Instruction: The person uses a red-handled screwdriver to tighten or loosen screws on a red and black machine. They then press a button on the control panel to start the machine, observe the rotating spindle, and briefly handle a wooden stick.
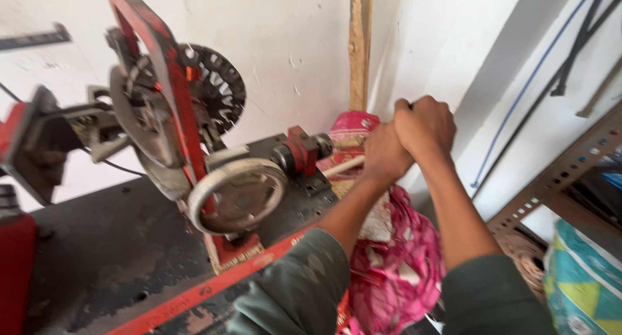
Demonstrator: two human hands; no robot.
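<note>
Both hands are clenched together round a pale rod (343, 166) that sticks out from the right end of a machine (194, 147). The left hand (383, 155) wraps the rod lower down, and the right hand (424, 124) is folded over it from above, so the two fists touch and the rod's far end is hidden inside them. The rod runs from a red block (299, 150) on the machine's shaft, slanting slightly upward toward the hands. To the left of the block sits a grey handwheel (236, 196), and behind it a red frame (165, 82) crosses a dark toothed disc (217, 85); this part is blurred, so finer detail cannot be told. The machine stands on a dark table (97, 257) edged with a red bar (214, 286). Beneath the hands lies a pink patterned cloth (402, 257), and a wooden slat (359, 43) stands upright against the white wall (291, 37) just behind. Both sleeves (298, 289) are dull green. At the right, a perforated metal shelf (570, 166) holds a blue and yellow sack (583, 283).
</note>
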